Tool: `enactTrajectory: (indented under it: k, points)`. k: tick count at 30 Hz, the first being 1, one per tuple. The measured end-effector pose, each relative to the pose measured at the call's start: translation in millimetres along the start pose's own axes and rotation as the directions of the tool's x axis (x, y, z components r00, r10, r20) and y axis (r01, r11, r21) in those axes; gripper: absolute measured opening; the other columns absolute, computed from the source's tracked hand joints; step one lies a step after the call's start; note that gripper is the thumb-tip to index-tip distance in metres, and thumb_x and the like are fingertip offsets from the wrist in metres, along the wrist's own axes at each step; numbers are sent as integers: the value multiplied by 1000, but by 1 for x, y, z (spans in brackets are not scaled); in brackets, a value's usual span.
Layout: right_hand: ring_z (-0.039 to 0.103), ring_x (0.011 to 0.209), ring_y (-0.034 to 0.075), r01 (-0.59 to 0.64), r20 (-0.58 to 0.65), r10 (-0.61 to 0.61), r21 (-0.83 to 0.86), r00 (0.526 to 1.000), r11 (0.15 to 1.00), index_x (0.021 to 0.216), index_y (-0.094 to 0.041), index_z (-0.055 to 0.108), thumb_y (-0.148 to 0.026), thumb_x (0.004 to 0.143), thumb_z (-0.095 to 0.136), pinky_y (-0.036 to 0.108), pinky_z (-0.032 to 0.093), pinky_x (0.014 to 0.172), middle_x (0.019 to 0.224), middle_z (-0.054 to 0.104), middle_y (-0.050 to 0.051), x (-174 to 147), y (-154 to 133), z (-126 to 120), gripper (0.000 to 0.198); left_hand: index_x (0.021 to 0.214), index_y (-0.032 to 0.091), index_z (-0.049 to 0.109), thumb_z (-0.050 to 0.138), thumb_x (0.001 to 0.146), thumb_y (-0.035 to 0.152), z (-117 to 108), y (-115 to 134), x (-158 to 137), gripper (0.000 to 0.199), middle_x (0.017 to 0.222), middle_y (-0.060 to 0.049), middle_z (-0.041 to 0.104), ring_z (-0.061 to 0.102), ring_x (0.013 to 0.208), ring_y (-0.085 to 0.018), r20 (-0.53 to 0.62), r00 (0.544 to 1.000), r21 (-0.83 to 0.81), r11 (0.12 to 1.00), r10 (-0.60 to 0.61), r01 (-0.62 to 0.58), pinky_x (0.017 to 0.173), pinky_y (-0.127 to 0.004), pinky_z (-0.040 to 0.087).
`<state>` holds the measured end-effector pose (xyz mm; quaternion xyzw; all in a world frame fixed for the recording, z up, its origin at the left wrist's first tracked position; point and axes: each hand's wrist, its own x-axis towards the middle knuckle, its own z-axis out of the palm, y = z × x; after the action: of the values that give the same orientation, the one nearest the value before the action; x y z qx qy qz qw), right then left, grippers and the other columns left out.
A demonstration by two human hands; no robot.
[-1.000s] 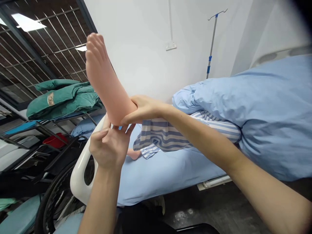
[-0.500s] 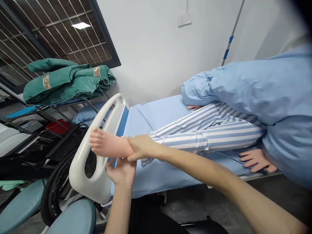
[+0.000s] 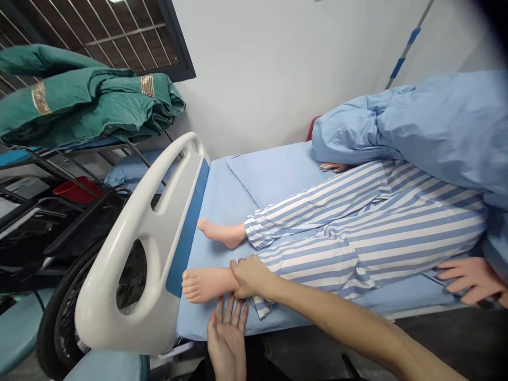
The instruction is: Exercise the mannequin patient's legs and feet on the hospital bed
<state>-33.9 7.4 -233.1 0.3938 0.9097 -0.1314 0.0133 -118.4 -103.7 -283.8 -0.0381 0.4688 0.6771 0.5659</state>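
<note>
A manikin in blue-and-white striped trousers (image 3: 381, 227) lies on the bed's light blue sheet (image 3: 262, 164). My right hand (image 3: 254, 276) is wrapped from above around the ankle of its nearer foot (image 3: 210, 284), just below the trouser cuff. The foot rests at the sheet, toes toward the footboard. My left hand (image 3: 229, 336) is palm up at the bed's near edge, fingers stretched out and pointing at the ankle, holding nothing. Beyond lies the manikin's other bare foot (image 3: 222, 233). The manikin's own plastic-looking hand (image 3: 472, 278) rests on the sheet at the right.
A white footboard (image 3: 130, 238) closes the bed's left end. Behind it are a wheelchair wheel (image 3: 59, 312), a red basin (image 3: 77, 189) and folded green garments (image 3: 103, 100) on a rack. Teal stools (image 3: 107, 366) stand at lower left. A blue-banded pole (image 3: 405, 53) leans by the wall.
The nearer foot has come down from beside the footboard onto the sheet, with my right hand still around the ankle. My left hand has slipped from under it and opened. The view has shifted.
</note>
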Motion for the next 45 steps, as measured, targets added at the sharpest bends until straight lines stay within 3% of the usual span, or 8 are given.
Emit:
enactTrajectory:
  k: [6,13,18,24,29,34,38,45]
  points:
    - [56,65,24,24,-96,-28,-49,995,999,92,-14,46,-47,56,56,34,40,58,79,58,9,4,6,23,49,101,20,50,56,65,29,-9,-1,-13,38,106,-8,54,54,95,-22,-39,988,335,933,151,-129,74,-31,45]
    - [54,77,25,119,-60,-118,9,991,993,95,-13,48,-54,62,52,36,39,66,86,58,10,-1,16,11,52,79,13,58,60,61,30,17,9,-26,25,74,-5,62,56,70,-15,127,966,531,807,227,-260,70,-28,45]
    - [51,90,24,160,-138,-139,149,981,976,103,-14,50,-53,69,47,32,37,75,98,57,11,-15,65,-19,52,75,15,59,61,60,31,38,15,-35,22,68,-3,62,56,67,-14,203,947,557,766,250,-322,68,-26,45]
    - [54,84,22,-156,-44,169,204,985,967,104,-15,51,-41,72,47,26,37,68,94,59,9,-35,147,-25,42,70,14,60,62,58,31,56,16,-29,21,66,-4,62,56,65,-15,287,927,562,742,240,-366,65,-26,45]
    - [52,90,22,-275,4,280,198,960,941,104,-14,51,-39,67,50,26,36,73,102,55,11,-41,176,-6,44,71,13,60,61,58,34,57,4,-22,24,64,-5,62,56,61,-15,277,928,557,745,249,-367,61,-26,46]
    - [48,97,24,-274,33,273,212,961,938,112,-15,48,-41,64,52,28,36,78,111,48,13,-35,180,5,55,71,13,60,63,56,38,41,-10,-18,29,63,-5,62,56,58,-15,243,950,585,752,194,-304,58,-27,46]
    - [51,91,25,-243,90,229,211,969,947,109,-16,52,-39,61,54,28,37,72,105,53,12,-28,188,-7,54,70,12,59,63,57,37,30,-16,-18,29,62,-5,61,55,55,-13,218,965,590,768,148,-251,57,-25,45]
    - [53,66,14,-164,181,86,473,980,866,79,-15,64,-28,62,48,20,37,57,72,61,2,-17,222,-19,27,72,14,60,60,60,36,52,0,-25,25,63,-5,62,56,59,-15,319,931,616,707,179,-347,62,-28,45]
